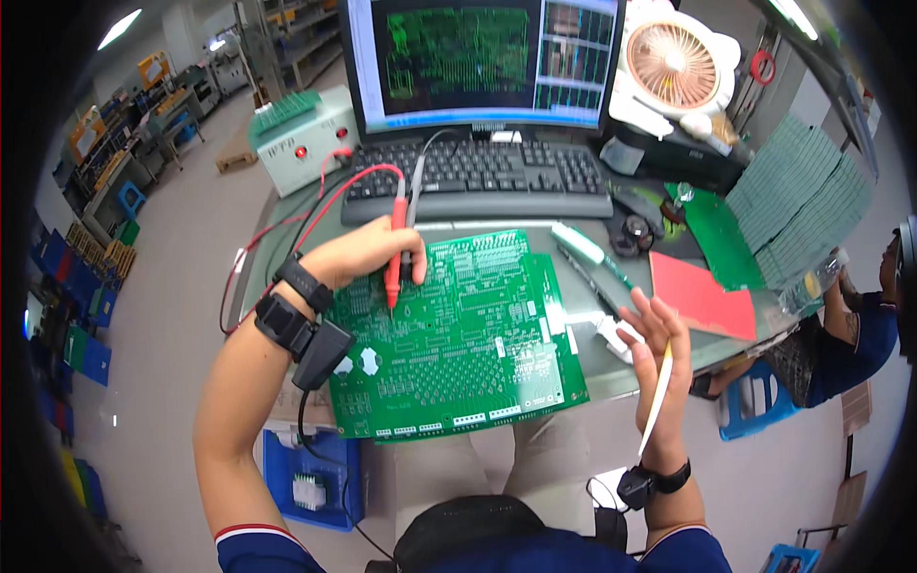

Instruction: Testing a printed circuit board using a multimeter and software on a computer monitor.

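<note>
A large green circuit board (435,368) lies in front of me at the table's near edge. My left hand (377,250) is over its upper left part, closed around a red test probe (397,229) and a black-and-grey test probe (413,205). The red probe's tip points down at the board; I cannot tell whether it touches. To the right of the board my right hand (666,372) is raised, palm turned inward. It holds a thin, pale pointed stick (655,406) against the fingers, with the other fingers partly stretched out.
Behind the board stand a black keyboard (478,177) and a monitor (458,67). A white box (310,143) with red sockets is at the left. On the right are a marker pen (578,244), a red sheet (702,298), stacked green boards (798,205) and a fan (673,65). Another person (850,334) sits far right.
</note>
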A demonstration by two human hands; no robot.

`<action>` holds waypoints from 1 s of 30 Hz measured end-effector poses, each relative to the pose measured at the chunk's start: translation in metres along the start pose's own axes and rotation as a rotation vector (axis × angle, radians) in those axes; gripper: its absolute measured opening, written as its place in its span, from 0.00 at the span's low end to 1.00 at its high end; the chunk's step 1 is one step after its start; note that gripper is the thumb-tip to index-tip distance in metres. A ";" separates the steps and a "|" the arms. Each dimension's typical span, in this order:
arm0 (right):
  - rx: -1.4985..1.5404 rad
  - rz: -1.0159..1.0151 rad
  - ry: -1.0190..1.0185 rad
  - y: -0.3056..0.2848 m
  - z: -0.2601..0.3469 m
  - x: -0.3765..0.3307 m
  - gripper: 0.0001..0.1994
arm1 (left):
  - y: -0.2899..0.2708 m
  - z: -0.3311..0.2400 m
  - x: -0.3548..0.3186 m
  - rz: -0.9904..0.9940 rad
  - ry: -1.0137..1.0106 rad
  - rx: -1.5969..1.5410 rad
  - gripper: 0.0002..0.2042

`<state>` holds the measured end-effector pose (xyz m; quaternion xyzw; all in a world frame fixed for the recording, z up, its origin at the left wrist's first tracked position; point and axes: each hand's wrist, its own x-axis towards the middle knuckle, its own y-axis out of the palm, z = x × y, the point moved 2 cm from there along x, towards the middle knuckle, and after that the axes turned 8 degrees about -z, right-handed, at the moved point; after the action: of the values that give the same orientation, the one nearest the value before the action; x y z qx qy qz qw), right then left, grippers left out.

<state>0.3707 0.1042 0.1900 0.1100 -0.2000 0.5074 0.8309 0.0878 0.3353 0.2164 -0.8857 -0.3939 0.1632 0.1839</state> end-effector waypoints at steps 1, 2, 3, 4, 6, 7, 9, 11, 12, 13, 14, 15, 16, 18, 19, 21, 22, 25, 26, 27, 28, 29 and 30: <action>-0.019 0.010 -0.002 -0.001 0.000 0.003 0.23 | 0.002 -0.001 0.003 0.004 -0.022 0.034 0.17; -0.031 0.022 -0.003 -0.002 0.000 0.007 0.23 | 0.004 0.000 0.005 0.006 -0.043 0.069 0.17; -0.052 0.057 -0.002 -0.003 -0.001 0.013 0.23 | 0.006 0.002 0.009 0.020 -0.062 0.081 0.17; -0.068 0.096 -0.005 -0.004 0.000 0.021 0.23 | 0.006 0.005 0.011 0.028 -0.076 0.077 0.17; -0.125 0.134 -0.030 -0.002 0.001 0.040 0.22 | 0.007 0.009 0.015 0.047 -0.088 0.056 0.17; -0.137 0.129 -0.057 -0.001 -0.001 0.051 0.21 | 0.008 0.011 0.015 0.053 -0.095 0.059 0.17; -0.180 0.121 -0.106 -0.001 -0.006 0.079 0.19 | 0.011 0.010 0.015 0.052 -0.098 0.036 0.17; -0.230 0.107 -0.152 -0.009 -0.014 0.110 0.17 | 0.011 0.009 0.014 0.052 -0.071 0.008 0.18; -0.241 0.105 -0.163 -0.010 -0.022 0.125 0.17 | 0.010 0.011 0.011 0.052 -0.085 0.003 0.18; -0.288 0.124 -0.173 -0.015 -0.028 0.139 0.17 | 0.009 0.010 0.010 0.054 -0.048 -0.019 0.18; -0.335 0.143 -0.184 -0.020 -0.035 0.153 0.17 | 0.008 0.009 0.008 0.056 -0.012 -0.042 0.19; -0.369 0.140 -0.158 -0.024 -0.044 0.165 0.17 | 0.007 0.009 0.008 0.061 -0.020 -0.047 0.19; -0.405 0.137 -0.134 -0.028 -0.052 0.174 0.17 | 0.005 0.007 0.006 0.019 0.023 -0.071 0.19; -0.427 0.139 -0.127 -0.035 -0.068 0.189 0.17 | 0.002 0.001 0.000 -0.066 0.107 -0.114 0.20; -0.478 0.125 -0.128 -0.039 -0.074 0.196 0.17 | 0.001 0.001 -0.005 -0.128 0.092 -0.135 0.21; -0.559 0.089 -0.129 -0.048 -0.090 0.207 0.16 | 0.005 -0.002 -0.017 -0.105 0.042 -0.250 0.22; -0.561 0.093 -0.124 -0.051 -0.098 0.209 0.16 | 0.008 0.000 -0.021 -0.083 -0.005 -0.362 0.22; -0.552 0.073 -0.098 -0.061 -0.116 0.212 0.16 | 0.024 0.012 -0.028 -0.039 0.014 -0.489 0.20; -0.560 0.072 -0.094 -0.066 -0.116 0.212 0.16 | 0.026 0.011 -0.028 -0.009 0.002 -0.518 0.18; -0.549 0.055 -0.109 -0.065 -0.115 0.212 0.15 | 0.027 0.012 -0.029 0.041 -0.009 -0.554 0.15; -0.539 0.036 -0.126 -0.065 -0.111 0.210 0.15 | 0.028 0.013 -0.030 0.042 -0.013 -0.559 0.15; -0.506 -0.029 -0.089 -0.068 -0.102 0.209 0.15 | 0.031 0.012 -0.030 0.066 0.026 -0.545 0.14; -0.485 -0.053 -0.100 -0.047 -0.082 0.199 0.17 | 0.034 0.012 -0.032 0.078 0.054 -0.528 0.14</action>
<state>0.5115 0.2729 0.2064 -0.0625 -0.3537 0.4167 0.8351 0.0839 0.2920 0.1953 -0.9216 -0.3832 0.0382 -0.0494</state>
